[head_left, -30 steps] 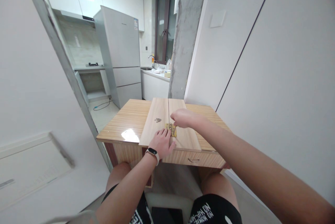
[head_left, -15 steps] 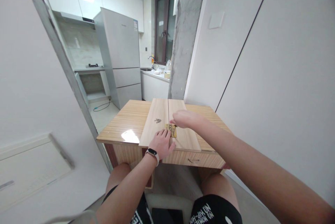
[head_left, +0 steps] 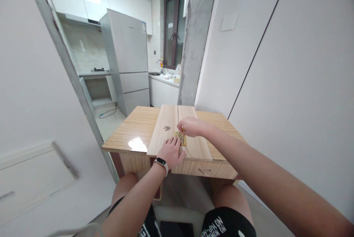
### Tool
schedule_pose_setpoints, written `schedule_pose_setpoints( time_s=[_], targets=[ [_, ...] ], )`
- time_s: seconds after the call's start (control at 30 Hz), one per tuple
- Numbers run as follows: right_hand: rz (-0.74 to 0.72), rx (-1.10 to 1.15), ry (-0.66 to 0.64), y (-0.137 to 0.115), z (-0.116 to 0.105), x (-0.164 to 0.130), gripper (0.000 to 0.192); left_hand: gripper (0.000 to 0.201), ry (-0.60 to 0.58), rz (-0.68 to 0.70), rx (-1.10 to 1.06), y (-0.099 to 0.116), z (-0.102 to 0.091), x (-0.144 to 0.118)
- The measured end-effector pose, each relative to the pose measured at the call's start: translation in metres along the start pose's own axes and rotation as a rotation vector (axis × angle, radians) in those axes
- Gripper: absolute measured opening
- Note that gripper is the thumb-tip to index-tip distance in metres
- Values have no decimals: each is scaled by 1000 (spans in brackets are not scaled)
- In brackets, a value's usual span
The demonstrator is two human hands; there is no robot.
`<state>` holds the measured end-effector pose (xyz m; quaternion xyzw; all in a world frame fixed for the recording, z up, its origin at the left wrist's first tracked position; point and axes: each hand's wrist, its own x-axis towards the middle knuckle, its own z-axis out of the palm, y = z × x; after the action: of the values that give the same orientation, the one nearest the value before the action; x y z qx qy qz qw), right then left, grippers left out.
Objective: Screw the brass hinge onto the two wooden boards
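A brass hinge (head_left: 181, 139) lies across the seam between two pale wooden boards (head_left: 166, 116). My left hand (head_left: 169, 152) rests flat on the boards, fingers stretched out, its fingertips at the hinge's near left edge. Over the hinge's far edge is my right hand (head_left: 190, 126), its fingers pinched together and pointing down. Whatever those fingers hold is too small and too hidden to name. Beyond my left fingertips, a small pile of screws (head_left: 166, 128) lies on the left board.
The boards lie on a wood-grain desk (head_left: 127, 128) with a drawer handle (head_left: 204, 171) at its front. My legs are beneath it. A white wall (head_left: 276, 82) stands close on the right. Behind are a refrigerator (head_left: 128, 48) and a sink counter (head_left: 164, 89).
My right hand has shifted slightly left, and its fingers now point down at the hinge's far edge. My left hand, the boards and the screw pile stay in place.
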<state>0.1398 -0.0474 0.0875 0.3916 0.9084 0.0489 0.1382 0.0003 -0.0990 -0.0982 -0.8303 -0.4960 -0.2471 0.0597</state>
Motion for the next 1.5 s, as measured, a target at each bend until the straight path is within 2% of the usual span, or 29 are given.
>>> schedule_pose_setpoints(
  time_s=[0.07, 0.23, 0.3, 0.53, 0.73, 0.87, 1.0, 1.13, 1.27, 1.33, 1.5],
  targets=[
    [22, 7, 10, -1, 1, -1, 21, 60, 2, 0, 2, 0, 0, 0],
    [154, -33, 32, -6, -4, -6, 51, 60, -4, 1, -1, 0, -1, 0],
    [173, -47, 16, -8, -6, -5, 55, 60, -8, 2, 0, 0, -2, 0],
    [164, -102, -56, -19, -14, -3, 41, 59, -4, 0, 3, 1, -2, 0],
    [56, -121, -79, -16, -18, -10, 28, 60, 1, 4, -2, -1, -1, 0],
    [6, -98, -50, -5, -10, -8, 23, 60, -1, 2, -5, -1, 0, 0],
    [10, 32, 25, 6, 3, -1, 17, 60, 2, -1, -2, -1, 0, 0],
    [96, 54, 105, 5, 7, 1, 40, 59, 3, -4, -2, 0, -1, 0],
    [163, -13, 100, -3, 4, 2, 57, 61, -4, 2, -4, 1, -3, 0],
    [167, -43, 82, -5, 2, 3, 54, 61, -6, -3, -3, 1, -2, 0],
    [99, -77, 49, -7, -2, 2, 30, 60, -5, 3, -8, 1, 0, 0]
  ],
)
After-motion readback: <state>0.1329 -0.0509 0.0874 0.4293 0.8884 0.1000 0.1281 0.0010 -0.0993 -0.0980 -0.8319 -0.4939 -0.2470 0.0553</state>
